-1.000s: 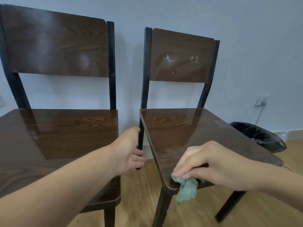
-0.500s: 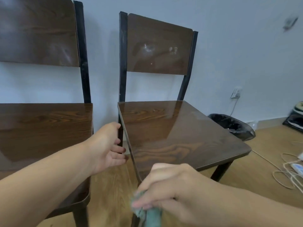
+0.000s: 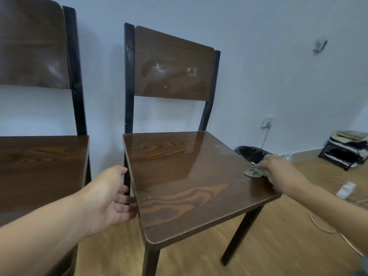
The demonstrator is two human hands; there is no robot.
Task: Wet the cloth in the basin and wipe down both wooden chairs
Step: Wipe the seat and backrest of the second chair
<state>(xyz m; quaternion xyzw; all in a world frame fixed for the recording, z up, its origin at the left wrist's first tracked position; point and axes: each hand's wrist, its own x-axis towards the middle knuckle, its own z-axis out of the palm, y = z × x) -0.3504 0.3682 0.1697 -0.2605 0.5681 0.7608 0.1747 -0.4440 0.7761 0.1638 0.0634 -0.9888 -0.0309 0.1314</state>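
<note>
Two dark wooden chairs with black frames stand side by side against a pale wall. The right chair fills the middle of the view, its glossy seat facing me. The left chair is cut off by the left edge. My right hand presses a small green cloth onto the right edge of the right chair's seat. My left hand hangs in the gap between the chairs, fingers apart, touching the seat's left edge. No basin is in view.
A black-lined bin sits on the floor behind the right chair. A wall socket with a cable is above it. Stacked dark trays and loose cables lie on the wooden floor at right.
My right hand has carried the cloth from the seat's front left corner across to its right edge. The view has swung right, and my left hand has stayed between the chairs.
</note>
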